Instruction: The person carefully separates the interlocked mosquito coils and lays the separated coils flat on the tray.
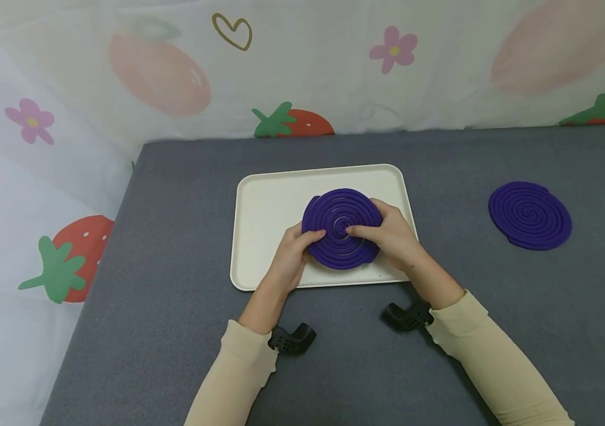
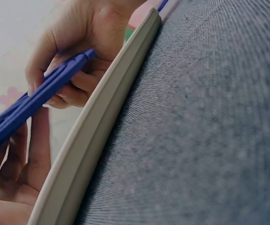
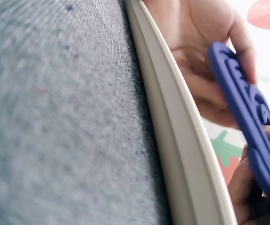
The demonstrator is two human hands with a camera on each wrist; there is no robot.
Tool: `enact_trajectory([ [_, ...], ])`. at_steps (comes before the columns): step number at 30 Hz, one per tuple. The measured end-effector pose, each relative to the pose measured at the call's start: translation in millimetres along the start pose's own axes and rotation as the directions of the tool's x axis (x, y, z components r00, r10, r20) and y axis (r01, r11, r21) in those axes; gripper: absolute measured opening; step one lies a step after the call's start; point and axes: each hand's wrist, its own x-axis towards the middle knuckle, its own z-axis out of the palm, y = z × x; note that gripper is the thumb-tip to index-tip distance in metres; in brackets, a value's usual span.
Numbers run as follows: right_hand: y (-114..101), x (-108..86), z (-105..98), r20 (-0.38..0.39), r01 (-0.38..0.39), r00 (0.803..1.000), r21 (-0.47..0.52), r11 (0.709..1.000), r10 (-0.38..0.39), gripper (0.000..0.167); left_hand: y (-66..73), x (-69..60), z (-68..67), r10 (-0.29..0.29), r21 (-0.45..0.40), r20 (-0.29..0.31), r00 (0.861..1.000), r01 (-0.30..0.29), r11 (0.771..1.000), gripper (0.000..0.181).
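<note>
A dark purple spiral disc (image 1: 340, 254) is held in both hands above a cream tray (image 1: 267, 201). The left hand (image 1: 290, 254) grips its left edge, thumb on top and fingers beneath. From the right, the right hand (image 1: 395, 236) pinches it with the thumb near the centre. Seen edge-on in the left wrist view, the disc (image 2: 41, 96) is tilted, with the left hand (image 2: 18, 173) and right hand (image 2: 81, 51) at its two ends. The right wrist view shows the disc (image 3: 240, 108) raised beside the tray rim (image 3: 181, 112).
A second purple spiral disc (image 1: 530, 216) lies flat on the grey cloth-covered table (image 1: 174, 236), to the right of the tray. Behind the table hangs a white curtain (image 1: 307, 71) printed with strawberries and flowers. Black devices are strapped to both wrists.
</note>
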Motion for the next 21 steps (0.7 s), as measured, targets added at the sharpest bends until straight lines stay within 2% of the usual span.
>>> enact_trajectory([
  [5, 0.3, 0.4, -1.4, 0.03, -0.007, 1.0, 0.04, 0.999, 0.006, 0.054, -0.5, 0.2, -0.1, 0.023, -0.004, -0.029, 0.999, -0.023, 1.0, 0.021],
  [12, 0.6, 0.7, -1.4, 0.055, -0.009, 0.998, 0.02, 1.0, 0.008, 0.055, -4.4, -0.8, -3.8, 0.047, 0.073, 0.011, 0.999, -0.047, 0.996, 0.043],
  [16, 1.5, 0.7, -2.4, 0.085, -0.004, 0.996, 0.025, 1.0, 0.002, 0.057, -5.4, 0.4, -2.8, 0.054, 0.087, 0.013, 0.998, -0.055, 0.995, 0.05],
  [18, 1.7, 0.6, -4.0, 0.105, -0.001, 0.994, 0.048, 0.999, -0.004, 0.057, -5.2, 1.1, -1.8, 0.058, 0.084, 0.008, 0.998, -0.058, 0.995, 0.053],
  [21, 1.8, 0.1, -6.8, 0.131, -0.011, 0.991, 0.142, 0.99, -0.008, 0.055, -4.5, 1.4, -0.5, 0.051, 0.08, 0.0, 0.999, -0.05, 0.995, 0.053],
])
